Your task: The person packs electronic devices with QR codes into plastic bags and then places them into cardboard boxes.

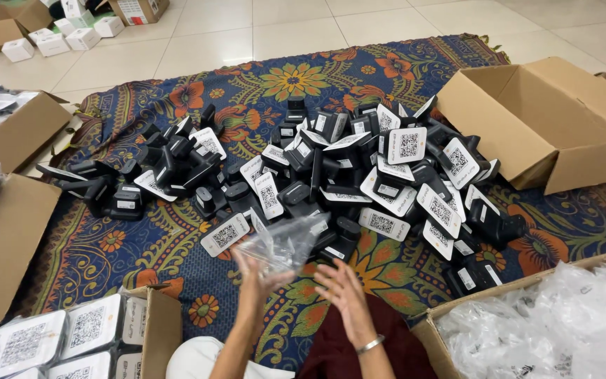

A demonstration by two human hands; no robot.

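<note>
Single head-worn view looks steeply down, near, over the patterned rug (177, 245) ahead

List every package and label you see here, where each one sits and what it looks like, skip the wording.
Clear plastic bag: crinkled, held up by the left hand, right hand beside it.
Black devices with white square-code labels: heaped on the patterned rug.
Empty brown carton: on its side, right.
Carton of clear bags: lower right.
Carton of white labelled boxes: lower left.
Small white boxes: far left floor.
</note>
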